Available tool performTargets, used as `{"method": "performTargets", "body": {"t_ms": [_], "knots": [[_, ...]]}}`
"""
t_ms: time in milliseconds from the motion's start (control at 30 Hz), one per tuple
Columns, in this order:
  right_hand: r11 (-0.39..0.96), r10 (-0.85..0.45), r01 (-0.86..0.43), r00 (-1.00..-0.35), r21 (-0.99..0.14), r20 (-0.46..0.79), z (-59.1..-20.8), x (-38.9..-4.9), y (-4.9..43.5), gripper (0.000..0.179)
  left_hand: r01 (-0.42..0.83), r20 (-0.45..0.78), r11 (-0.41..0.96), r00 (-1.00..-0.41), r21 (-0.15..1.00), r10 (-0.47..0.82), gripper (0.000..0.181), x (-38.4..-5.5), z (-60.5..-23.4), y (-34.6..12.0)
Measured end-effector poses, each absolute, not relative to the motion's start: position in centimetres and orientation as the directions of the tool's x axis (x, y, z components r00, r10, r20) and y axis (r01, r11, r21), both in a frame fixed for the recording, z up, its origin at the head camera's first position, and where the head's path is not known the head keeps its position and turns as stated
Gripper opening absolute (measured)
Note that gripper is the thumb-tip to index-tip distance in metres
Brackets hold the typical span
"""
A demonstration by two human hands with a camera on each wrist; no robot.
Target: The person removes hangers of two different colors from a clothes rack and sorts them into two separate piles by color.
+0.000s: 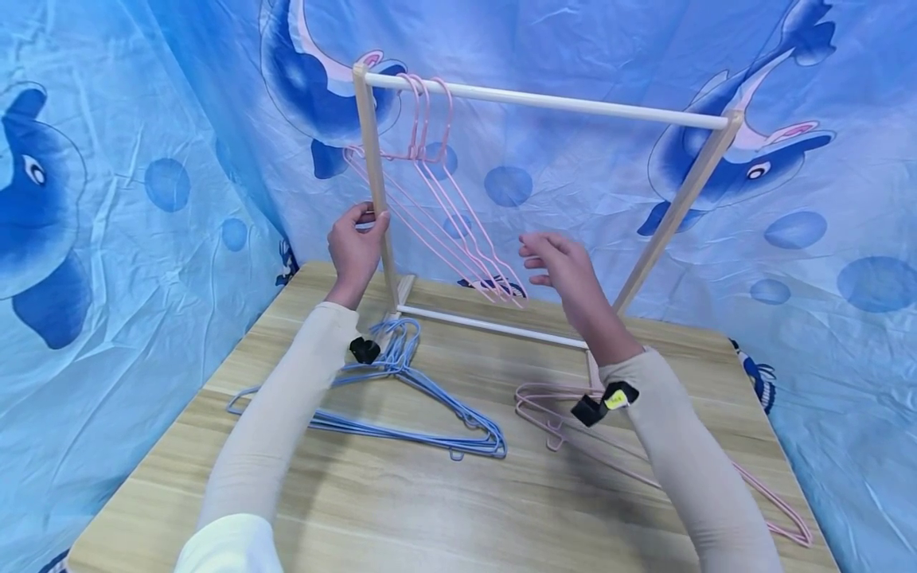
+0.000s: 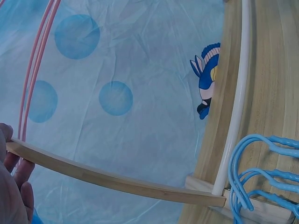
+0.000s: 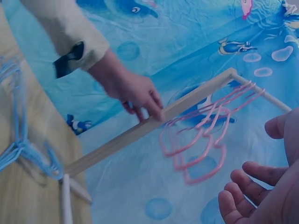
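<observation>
My left hand (image 1: 358,247) grips the left wooden post (image 1: 370,151) of a small garment rack, thumb and fingers on either side of it. In the left wrist view, its fingers (image 2: 23,172) lie against the post's edge. My right hand (image 1: 566,267) is in the air to the right of several pink hangers (image 1: 421,151), touching nothing. Its fingers (image 3: 250,184) are spread and loosely bent in the right wrist view. Those pink hangers hang from the left end of the rack's white top rail (image 1: 544,99), slanting down towards the right hand.
Several blue hangers (image 1: 397,368) lie stacked on the wooden table (image 1: 430,509) in front of the rack's left foot. More pink hangers (image 1: 533,388) lie at the right, partly under my right forearm. A lower white rail (image 1: 494,325) crosses the rack's base. Blue patterned cloth (image 1: 501,231) surrounds the table.
</observation>
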State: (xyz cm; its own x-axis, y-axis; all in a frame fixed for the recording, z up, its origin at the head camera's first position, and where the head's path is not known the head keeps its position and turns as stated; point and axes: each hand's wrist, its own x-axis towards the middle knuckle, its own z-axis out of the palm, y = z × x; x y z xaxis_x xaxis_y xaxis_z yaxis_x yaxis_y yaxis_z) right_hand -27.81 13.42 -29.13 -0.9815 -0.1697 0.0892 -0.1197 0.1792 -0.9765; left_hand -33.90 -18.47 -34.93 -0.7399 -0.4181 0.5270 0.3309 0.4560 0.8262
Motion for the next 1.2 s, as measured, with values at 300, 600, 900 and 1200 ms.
{"method": "performTargets", "body": {"t_ms": [300,600,900,1200], "knots": [[0.157,-0.210,-0.057,-0.977,-0.986,0.023,-26.7,-30.2,10.5,0.045,0.334,0.530,0.454,-0.736,0.826,-0.422,0.030,-34.0,-35.0,-18.5],[0.150,-0.274,-0.029,-0.962,-0.988,-0.013,-26.4,-31.1,8.8,0.039,0.334,0.529,0.452,-0.735,0.827,-0.424,0.030,-34.1,-35.0,-18.4],[0.177,-0.288,-0.025,-0.957,-0.984,-0.028,-26.2,-31.4,7.9,0.031,0.327,0.526,0.457,-0.735,0.827,-0.427,0.030,-34.1,-35.0,-18.5],[0.203,-0.263,-0.076,-0.965,-0.976,0.021,-25.5,-31.1,8.1,0.024,0.321,0.519,0.452,-0.739,0.832,-0.429,0.031,-34.0,-35.0,-18.5]]}}
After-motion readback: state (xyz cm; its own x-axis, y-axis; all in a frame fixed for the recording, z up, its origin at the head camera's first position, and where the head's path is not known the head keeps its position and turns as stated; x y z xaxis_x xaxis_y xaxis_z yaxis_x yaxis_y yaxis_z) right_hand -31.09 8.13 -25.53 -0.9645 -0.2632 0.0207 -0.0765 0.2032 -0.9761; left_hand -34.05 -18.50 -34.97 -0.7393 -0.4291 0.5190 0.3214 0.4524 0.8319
